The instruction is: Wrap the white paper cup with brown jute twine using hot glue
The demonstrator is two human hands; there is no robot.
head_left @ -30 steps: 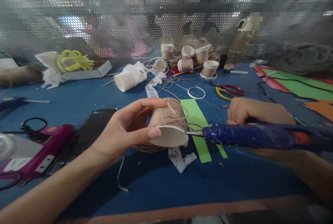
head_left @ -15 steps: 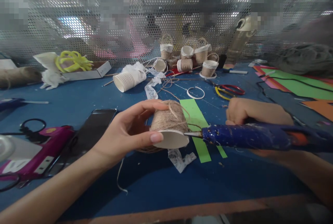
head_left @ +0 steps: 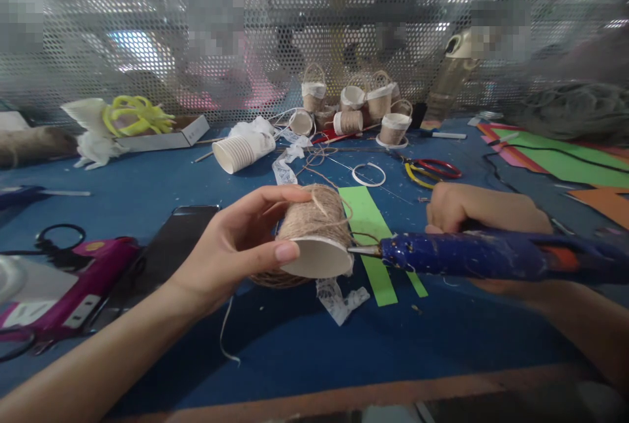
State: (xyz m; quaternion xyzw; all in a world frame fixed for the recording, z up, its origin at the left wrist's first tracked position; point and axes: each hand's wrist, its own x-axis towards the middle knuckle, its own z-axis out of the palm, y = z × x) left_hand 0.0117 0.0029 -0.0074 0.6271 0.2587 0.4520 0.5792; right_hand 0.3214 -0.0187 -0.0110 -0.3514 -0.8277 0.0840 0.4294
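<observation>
My left hand (head_left: 230, 243) is closed around a paper cup (head_left: 314, 220) wrapped in brown twine, thumb at the rim and fingers over its far side. The cup is tipped so its white mouth faces me. In my right hand (head_left: 486, 210) is a blue hot glue gun (head_left: 457, 254), its metal nozzle touching or very close to the right side of the cup's rim. Part of that hand is behind the gun. Under the cup lie a coil of twine (head_left: 278, 279), a scrap of white lace (head_left: 339, 302) and a green paper strip (head_left: 376, 266).
Several small twine-covered baskets (head_left: 381, 105) stand at the back before a perforated metal screen (head_left: 275, 30). Red-and-yellow-handled pliers (head_left: 432, 169) lie right of centre, stacked paper cups (head_left: 240, 151) left. A phone (head_left: 181, 233) and a magenta power strip (head_left: 98, 279) are near my left arm.
My left hand has shifted the twine-wrapped cup slightly left and turned it a little. The glue gun and my right hand are almost where they were.
</observation>
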